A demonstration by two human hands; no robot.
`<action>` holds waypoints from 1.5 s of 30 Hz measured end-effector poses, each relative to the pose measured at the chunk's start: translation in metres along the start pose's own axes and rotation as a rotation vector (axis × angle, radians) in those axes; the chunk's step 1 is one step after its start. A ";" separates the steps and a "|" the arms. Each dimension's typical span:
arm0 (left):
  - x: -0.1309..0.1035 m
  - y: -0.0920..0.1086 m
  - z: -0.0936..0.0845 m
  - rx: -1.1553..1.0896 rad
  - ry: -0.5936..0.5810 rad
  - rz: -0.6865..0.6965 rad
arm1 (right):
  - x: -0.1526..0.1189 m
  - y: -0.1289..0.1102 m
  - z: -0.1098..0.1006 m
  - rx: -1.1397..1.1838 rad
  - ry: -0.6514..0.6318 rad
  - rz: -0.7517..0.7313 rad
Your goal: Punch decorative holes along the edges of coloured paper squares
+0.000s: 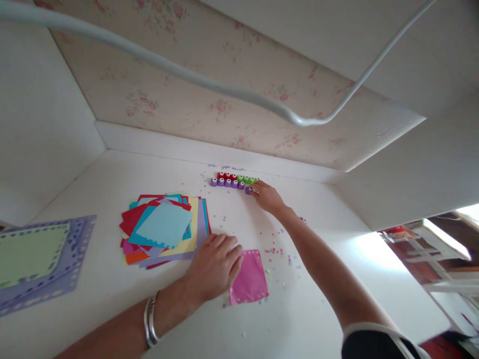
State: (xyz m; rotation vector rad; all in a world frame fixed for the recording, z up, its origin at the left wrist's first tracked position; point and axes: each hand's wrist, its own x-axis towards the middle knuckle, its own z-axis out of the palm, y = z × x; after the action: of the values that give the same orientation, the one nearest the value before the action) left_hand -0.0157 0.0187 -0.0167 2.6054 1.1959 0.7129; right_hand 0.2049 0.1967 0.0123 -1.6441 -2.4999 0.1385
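Observation:
My right hand [266,196] reaches to the back of the white table, its fingers closed on a small purple punch [249,190]. Beside it stand two rows of small punches: red ones [228,176] and green ones [246,179] behind, purple ones [228,183] in front. My left hand [217,264] rests on the table with its fingers curled together; whether anything is under them is hidden. It lies at the left edge of a pink paper sheet [250,278] with punched holes along its edges.
A pile of coloured paper [164,224] lies left of centre. Green [33,252] and purple punched sheets [80,264] are at the far left. Paper bits [275,251] are scattered about. A white cable [239,93] hangs across the top, before a flowered wall.

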 end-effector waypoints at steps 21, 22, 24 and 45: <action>0.012 -0.008 0.010 -0.247 -0.105 -0.190 | -0.170 -0.046 0.027 1.122 0.147 0.353; 0.012 -0.008 0.010 -0.259 -0.101 -0.199 | -0.168 -0.047 0.028 1.124 0.162 0.331; 0.014 -0.008 0.008 -0.293 -0.076 -0.227 | -0.167 -0.049 0.029 1.129 0.196 0.310; 0.027 -0.010 -0.012 -0.737 -0.164 -0.523 | -0.163 -0.057 0.038 1.170 0.316 0.198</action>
State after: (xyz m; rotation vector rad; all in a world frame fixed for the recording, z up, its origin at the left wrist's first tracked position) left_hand -0.0128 0.0456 -0.0005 1.6311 1.1914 0.6452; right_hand 0.2107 0.0246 -0.0274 -1.1994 -1.4483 1.0255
